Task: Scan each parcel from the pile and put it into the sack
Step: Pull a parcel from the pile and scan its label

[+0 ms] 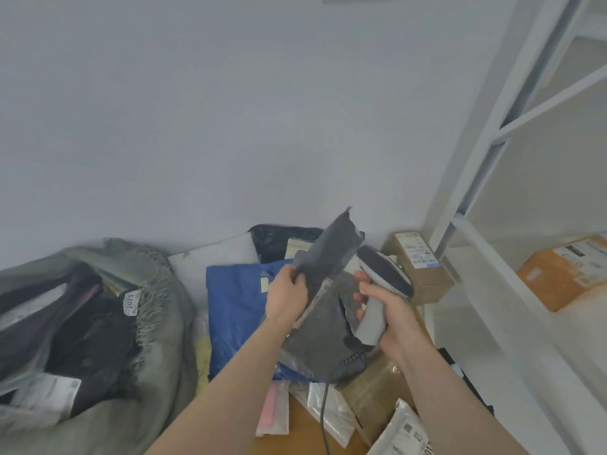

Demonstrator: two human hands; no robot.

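Grey parcel [325, 257] pinched by left hand [285, 298]; scanner [377, 290] gripped in right hand [391, 318]; sack [157, 290] left of pile.

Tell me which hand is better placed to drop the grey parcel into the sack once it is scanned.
Left. The left hand already grips the grey parcel, and the sack lies open on its side. The right hand is occupied holding the scanner.

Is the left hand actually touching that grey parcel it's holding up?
Touching. In the head view the left hand pinches the grey parcel at its lower edge, fingers curled over the plastic, lifting it beside the scanner.
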